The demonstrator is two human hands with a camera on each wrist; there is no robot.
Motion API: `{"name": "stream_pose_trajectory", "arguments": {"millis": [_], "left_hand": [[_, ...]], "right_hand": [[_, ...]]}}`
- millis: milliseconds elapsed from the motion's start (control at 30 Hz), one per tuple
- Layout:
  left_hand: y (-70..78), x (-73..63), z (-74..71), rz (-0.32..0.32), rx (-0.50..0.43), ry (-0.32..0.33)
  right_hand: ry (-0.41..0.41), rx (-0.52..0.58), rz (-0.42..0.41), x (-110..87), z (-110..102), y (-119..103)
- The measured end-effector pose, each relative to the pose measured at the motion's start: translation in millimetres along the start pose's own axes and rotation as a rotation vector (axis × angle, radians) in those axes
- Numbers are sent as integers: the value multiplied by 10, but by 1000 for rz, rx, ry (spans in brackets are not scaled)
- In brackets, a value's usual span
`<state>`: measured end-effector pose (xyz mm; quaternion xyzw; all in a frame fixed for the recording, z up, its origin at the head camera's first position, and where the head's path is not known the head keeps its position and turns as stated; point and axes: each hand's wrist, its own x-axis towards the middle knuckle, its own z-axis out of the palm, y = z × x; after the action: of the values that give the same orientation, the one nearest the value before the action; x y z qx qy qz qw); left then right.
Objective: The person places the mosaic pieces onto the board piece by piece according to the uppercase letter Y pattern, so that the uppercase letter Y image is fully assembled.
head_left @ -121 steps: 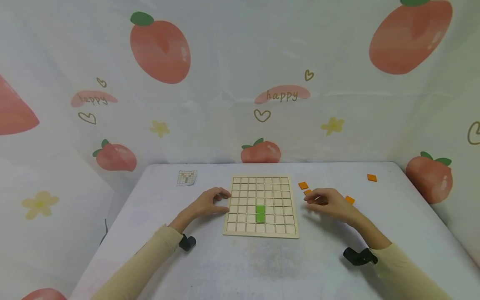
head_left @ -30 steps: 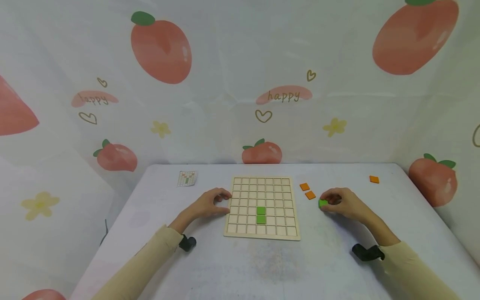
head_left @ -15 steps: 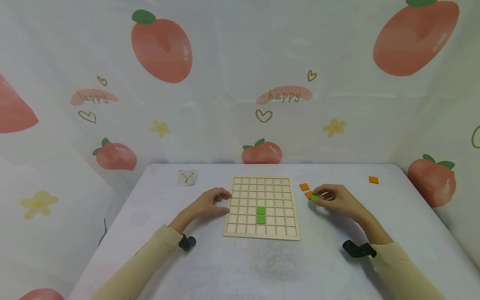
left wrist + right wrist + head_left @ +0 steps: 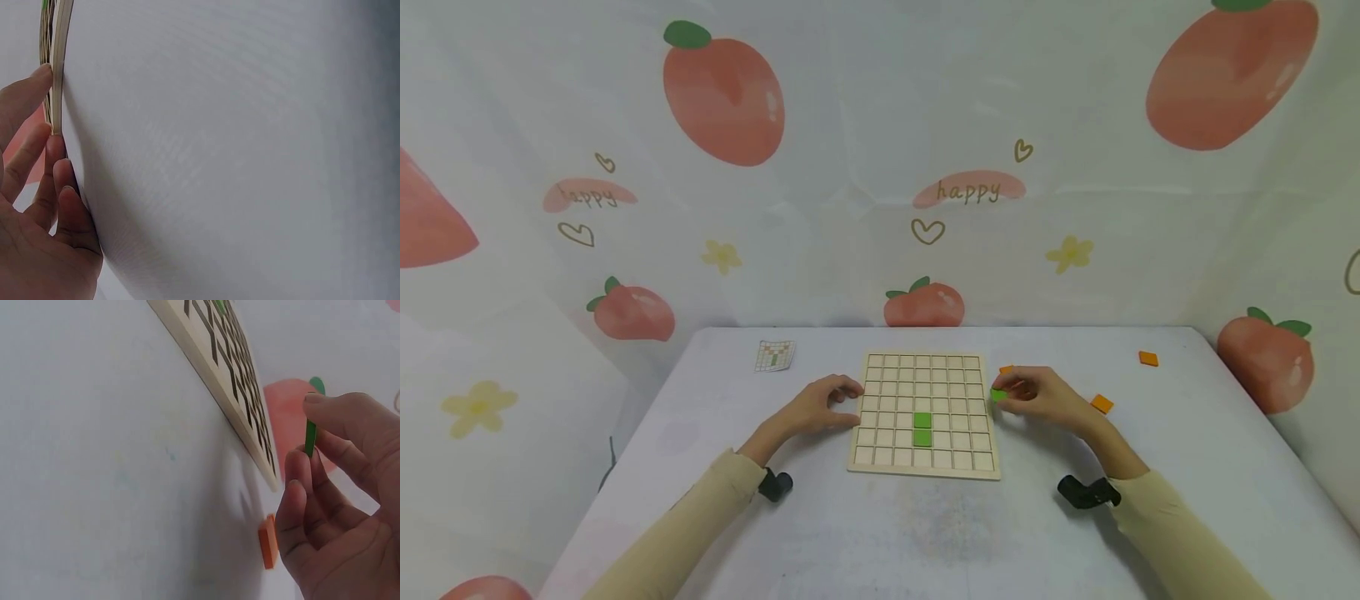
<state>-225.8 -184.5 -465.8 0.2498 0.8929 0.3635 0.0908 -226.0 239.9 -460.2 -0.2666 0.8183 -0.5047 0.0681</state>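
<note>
A pale wooden grid board (image 4: 927,470) lies on the table, with two green square tiles (image 4: 922,421) seated one below the other in its lower middle. My left hand (image 4: 811,407) rests at the board's left edge, thumb and fingers spread along it. In the left wrist view, the thumb and fingertips meet the board's rim (image 4: 58,94). Between thumb and fingers of my right hand (image 4: 1047,398) is a third green square tile (image 4: 310,434), pinched just off the board's right edge. That tile stands on edge in the right wrist view, raised above the table.
A small card (image 4: 774,356) with a coloured grid pattern lies at the back left. Orange square tiles lie right of the board: one (image 4: 1102,404) beside the right wrist, another (image 4: 1147,358) at the far right. One more orange tile (image 4: 1006,369) is partly covered by the right hand.
My right hand has picked up a green tile from the table and carried it left to the board's right edge. The left hand stays put.
</note>
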Motion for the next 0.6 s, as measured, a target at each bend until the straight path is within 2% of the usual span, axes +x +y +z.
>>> {"name": "stream_pose_trajectory", "arguments": {"millis": [267,600], "left_hand": [[-20,0,8,-1,4,1],[-25,-5,17,-5,11,3]], "right_hand": [[-27,6,-48,152,182,-22],[-57,34,-23,337,423,-100]]}}
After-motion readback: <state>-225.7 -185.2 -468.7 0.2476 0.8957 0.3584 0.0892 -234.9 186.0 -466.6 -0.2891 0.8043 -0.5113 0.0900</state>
